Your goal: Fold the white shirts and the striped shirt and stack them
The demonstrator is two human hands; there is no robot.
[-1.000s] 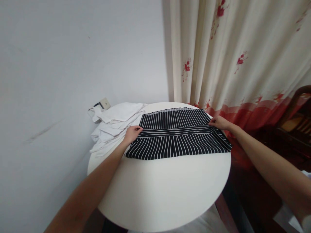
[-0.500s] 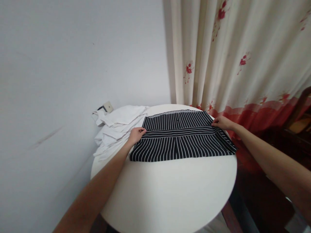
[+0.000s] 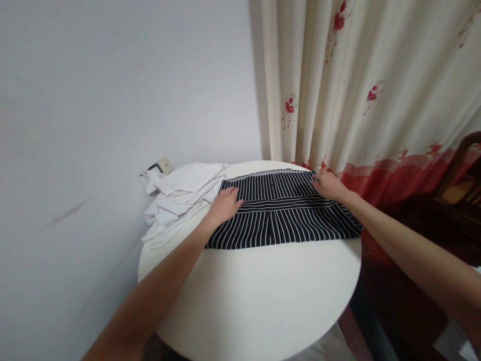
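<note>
A black garment with white stripes (image 3: 278, 220) lies spread out on the round white table (image 3: 270, 296). Its stripes run lengthwise, except on a band across its middle where they run sideways. My left hand (image 3: 226, 203) rests at the garment's left side, fingers stretched over the cloth near the band. On the far right corner lies my right hand (image 3: 328, 184), its fingers apart and nothing held in them. Both hands cover small parts of the garment's side edges.
A heap of white cloth (image 3: 180, 195) lies at the table's left edge against the wall (image 3: 131, 90). A wall socket (image 3: 164, 164) shows behind it. Beyond the table's right side hangs a floral curtain (image 3: 338, 100). A wooden chair (image 3: 456, 165) stands far right.
Both hands have let go of the garment's band at its ends. The left hand has moved inward and slightly away from me; the right has shifted inward to the far corner.
</note>
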